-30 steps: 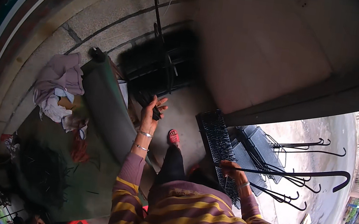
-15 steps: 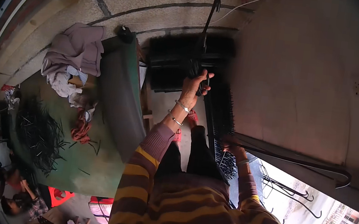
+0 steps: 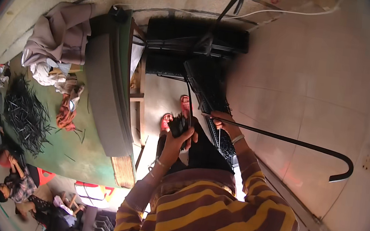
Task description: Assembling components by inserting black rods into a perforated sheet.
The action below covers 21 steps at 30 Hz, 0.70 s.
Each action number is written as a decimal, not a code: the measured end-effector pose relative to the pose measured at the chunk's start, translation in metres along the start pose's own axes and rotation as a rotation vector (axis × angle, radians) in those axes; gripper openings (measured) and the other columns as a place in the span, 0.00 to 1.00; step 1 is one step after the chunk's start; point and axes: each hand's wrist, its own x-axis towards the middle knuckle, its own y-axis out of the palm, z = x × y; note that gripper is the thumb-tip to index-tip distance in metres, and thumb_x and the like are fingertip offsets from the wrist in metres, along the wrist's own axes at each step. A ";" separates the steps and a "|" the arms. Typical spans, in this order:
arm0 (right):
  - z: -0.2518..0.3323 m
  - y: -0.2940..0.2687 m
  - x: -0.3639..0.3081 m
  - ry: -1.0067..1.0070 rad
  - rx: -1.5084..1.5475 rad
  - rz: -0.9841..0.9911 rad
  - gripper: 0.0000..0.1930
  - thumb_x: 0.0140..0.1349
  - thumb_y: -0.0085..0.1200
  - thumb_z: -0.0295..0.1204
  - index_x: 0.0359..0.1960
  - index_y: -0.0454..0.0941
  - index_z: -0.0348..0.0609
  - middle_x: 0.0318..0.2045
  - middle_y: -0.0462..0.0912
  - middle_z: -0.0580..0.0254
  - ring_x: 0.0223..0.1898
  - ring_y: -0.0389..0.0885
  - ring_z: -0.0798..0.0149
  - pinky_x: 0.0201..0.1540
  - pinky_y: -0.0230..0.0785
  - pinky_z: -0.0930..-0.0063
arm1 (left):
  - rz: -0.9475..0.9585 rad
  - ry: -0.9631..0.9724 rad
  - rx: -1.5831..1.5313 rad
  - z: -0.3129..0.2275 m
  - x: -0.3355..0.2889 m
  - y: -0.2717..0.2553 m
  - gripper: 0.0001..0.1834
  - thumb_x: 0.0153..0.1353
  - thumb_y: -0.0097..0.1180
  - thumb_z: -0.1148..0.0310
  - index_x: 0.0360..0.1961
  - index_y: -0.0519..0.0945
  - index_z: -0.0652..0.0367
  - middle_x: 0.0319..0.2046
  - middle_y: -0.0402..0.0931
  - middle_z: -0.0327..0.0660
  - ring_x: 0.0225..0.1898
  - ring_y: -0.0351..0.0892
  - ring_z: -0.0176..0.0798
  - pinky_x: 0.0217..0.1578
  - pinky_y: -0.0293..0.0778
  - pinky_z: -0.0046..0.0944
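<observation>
My left hand (image 3: 177,139) is closed around a small black handle-like piece (image 3: 177,125), from which a thin black rod rises toward the dark stack ahead. Just to its right, my right hand (image 3: 222,121) grips one end of a long black rod with a hooked end (image 3: 345,170) that reaches out to the right over the tiled floor. A long black ribbed bundle (image 3: 211,95) lies under my right hand and runs forward between my feet in red sandals (image 3: 185,103). My striped sleeves fill the lower middle.
A stack of black racks (image 3: 194,46) stands on the floor ahead. On the left a green table (image 3: 82,149) carries a heap of thin black pieces (image 3: 26,115) and crumpled cloths (image 3: 57,40). A person (image 3: 16,187) sits at lower left. A white cable (image 3: 273,12) crosses the top.
My left hand has come down from the raised rod to just in front of my body. The view has tipped downward, and the hooked rod in my right hand now points right.
</observation>
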 end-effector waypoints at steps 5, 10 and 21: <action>0.018 -0.001 0.013 0.072 -0.075 0.032 0.14 0.69 0.47 0.40 0.31 0.75 0.44 0.11 0.54 0.80 0.10 0.48 0.81 0.13 0.39 0.83 | -0.056 -0.094 -0.132 0.036 -0.023 -0.014 0.07 0.64 0.56 0.68 0.34 0.75 0.60 0.24 0.79 0.45 0.15 0.69 0.29 0.17 0.63 0.27; 0.025 -0.010 0.032 0.150 -0.166 0.056 0.16 0.70 0.47 0.43 0.32 0.75 0.45 0.10 0.53 0.79 0.10 0.46 0.79 0.14 0.38 0.80 | -0.109 -0.231 -0.096 0.051 -0.042 -0.025 0.07 0.62 0.57 0.67 0.32 0.75 0.59 0.22 0.78 0.44 0.15 0.68 0.28 0.17 0.61 0.28; 0.043 -0.013 0.110 0.197 -0.372 0.058 0.15 0.68 0.52 0.42 0.31 0.75 0.43 0.11 0.55 0.79 0.10 0.49 0.80 0.13 0.38 0.81 | -0.153 -0.210 -0.201 0.079 -0.058 -0.033 0.09 0.60 0.59 0.64 0.34 0.74 0.58 0.23 0.79 0.46 0.16 0.69 0.29 0.17 0.62 0.27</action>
